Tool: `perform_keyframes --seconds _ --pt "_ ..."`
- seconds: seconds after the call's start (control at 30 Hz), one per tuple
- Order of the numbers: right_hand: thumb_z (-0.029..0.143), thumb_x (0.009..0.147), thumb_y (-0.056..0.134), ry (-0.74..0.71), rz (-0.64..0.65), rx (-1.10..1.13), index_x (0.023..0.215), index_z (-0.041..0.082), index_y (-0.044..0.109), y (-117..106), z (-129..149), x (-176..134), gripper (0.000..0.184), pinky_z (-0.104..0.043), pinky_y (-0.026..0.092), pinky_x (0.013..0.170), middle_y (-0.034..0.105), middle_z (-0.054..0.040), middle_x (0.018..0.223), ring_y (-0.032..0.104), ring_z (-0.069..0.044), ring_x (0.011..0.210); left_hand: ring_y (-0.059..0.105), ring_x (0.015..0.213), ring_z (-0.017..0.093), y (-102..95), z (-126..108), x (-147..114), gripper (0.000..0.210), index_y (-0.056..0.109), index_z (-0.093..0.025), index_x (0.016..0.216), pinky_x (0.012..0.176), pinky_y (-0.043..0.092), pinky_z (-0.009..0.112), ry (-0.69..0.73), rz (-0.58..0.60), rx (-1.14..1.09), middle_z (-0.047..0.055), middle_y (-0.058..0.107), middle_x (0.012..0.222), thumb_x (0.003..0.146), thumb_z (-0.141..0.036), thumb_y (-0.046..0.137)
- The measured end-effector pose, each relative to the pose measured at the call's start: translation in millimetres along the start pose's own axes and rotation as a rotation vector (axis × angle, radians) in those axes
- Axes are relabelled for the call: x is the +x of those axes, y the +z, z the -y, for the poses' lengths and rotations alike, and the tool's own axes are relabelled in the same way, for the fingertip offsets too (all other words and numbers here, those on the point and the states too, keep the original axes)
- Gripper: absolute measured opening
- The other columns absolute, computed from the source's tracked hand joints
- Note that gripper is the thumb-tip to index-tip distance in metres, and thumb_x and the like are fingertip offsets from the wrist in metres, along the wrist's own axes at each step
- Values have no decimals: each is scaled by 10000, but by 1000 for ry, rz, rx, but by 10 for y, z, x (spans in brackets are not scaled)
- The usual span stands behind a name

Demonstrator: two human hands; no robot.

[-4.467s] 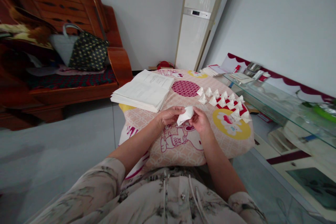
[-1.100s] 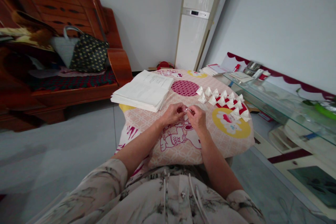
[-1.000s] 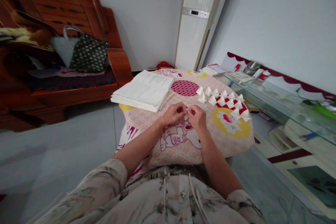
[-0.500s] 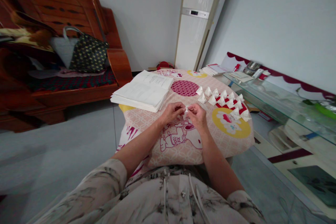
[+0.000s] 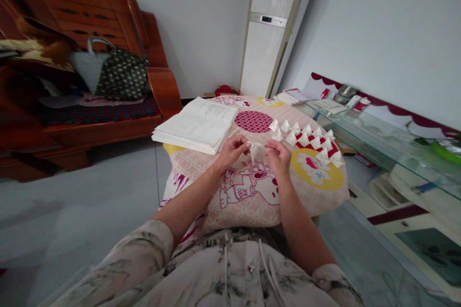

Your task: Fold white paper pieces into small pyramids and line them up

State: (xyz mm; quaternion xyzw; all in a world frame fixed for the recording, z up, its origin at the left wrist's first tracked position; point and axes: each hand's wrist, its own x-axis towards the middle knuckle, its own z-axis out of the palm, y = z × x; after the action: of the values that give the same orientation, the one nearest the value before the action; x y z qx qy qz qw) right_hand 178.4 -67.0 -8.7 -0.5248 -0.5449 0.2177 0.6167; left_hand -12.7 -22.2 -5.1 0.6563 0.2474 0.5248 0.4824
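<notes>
A small white folded paper piece (image 5: 256, 150) is held up over the cloth-covered round table (image 5: 212, 201). My left hand (image 5: 233, 150) pinches its left side between thumb and fingertips. At its right edge, the curled fingertips of my right hand (image 5: 280, 157) are closed; their exact contact with the paper is too small to see clearly. Several white folded paper pyramids (image 5: 303, 140) stand in rows on the table beyond my right hand, some over a red patch. To the left of my hands lies a thick stack of white paper sheets (image 5: 196, 124).
A glass-topped cabinet (image 5: 389, 134) borders the table on the right, with cups and papers on it. Behind stands a tall white appliance (image 5: 264, 53). On the left, a wooden sofa (image 5: 163, 86) holds a dark patterned bag (image 5: 122, 74).
My hands have moved apart, the right one shifting to the right. More of the white paper shows between them now, looking wider and more opened out.
</notes>
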Motion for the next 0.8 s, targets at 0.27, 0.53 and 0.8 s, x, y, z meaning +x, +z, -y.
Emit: perform_keyframes --seconds 0.27,0.53,0.8 --pt "208 743 542 -128 227 -240 846 193 739 61 -14 -27 223 -287 500 619 668 -5 647 627 -181 597 576 668 126 11 -3 -66 333 648 -155 803 637 457 244 221 107 366 20 641 732 915 -468 672" --pt "138 723 528 -270 209 -359 710 203 678 22 54 -35 164 -264 475 642 694 -24 682 605 -170 616 686 910 179 -103 114 -19 378 744 -153 1034 822 525 274 389 287 681 86 741 982 774 -2 515" --pt "74 722 533 -277 307 -453 783 193 713 28 7 -29 224 -259 436 649 680 -17 678 592 -169 628 685 898 187 -138 158 -8 355 761 -162 930 822 512 269 423 362 781 79 743 910 780 22 497"
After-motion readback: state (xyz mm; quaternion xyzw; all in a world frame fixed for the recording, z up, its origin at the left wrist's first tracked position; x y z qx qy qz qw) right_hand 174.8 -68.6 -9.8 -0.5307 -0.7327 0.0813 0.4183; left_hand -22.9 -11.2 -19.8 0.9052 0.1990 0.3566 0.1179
